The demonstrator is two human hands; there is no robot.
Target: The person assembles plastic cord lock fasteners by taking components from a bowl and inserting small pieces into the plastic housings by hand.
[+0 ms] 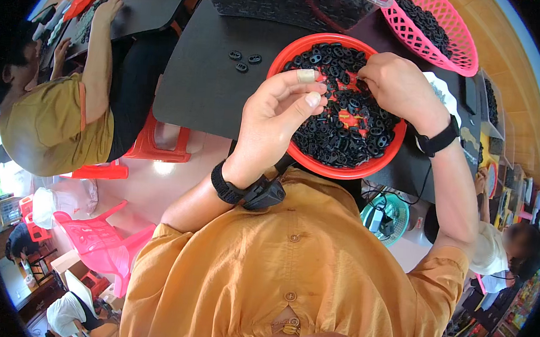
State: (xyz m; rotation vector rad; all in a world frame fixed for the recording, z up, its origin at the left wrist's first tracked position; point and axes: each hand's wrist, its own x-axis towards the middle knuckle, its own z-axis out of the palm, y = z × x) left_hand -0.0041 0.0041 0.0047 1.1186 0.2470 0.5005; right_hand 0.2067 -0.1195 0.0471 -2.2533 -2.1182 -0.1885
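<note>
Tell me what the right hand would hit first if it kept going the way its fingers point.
Probably the heap of small black plastic pieces in the red bowl; the right hand already reaches down into it.

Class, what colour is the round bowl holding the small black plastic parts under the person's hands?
Red: the bowl shows best in the head view.

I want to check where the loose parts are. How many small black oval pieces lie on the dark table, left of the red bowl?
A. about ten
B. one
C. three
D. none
C: three black oval pieces lie together on the dark table, just left of the red bowl, apart from the heap inside it.
</note>
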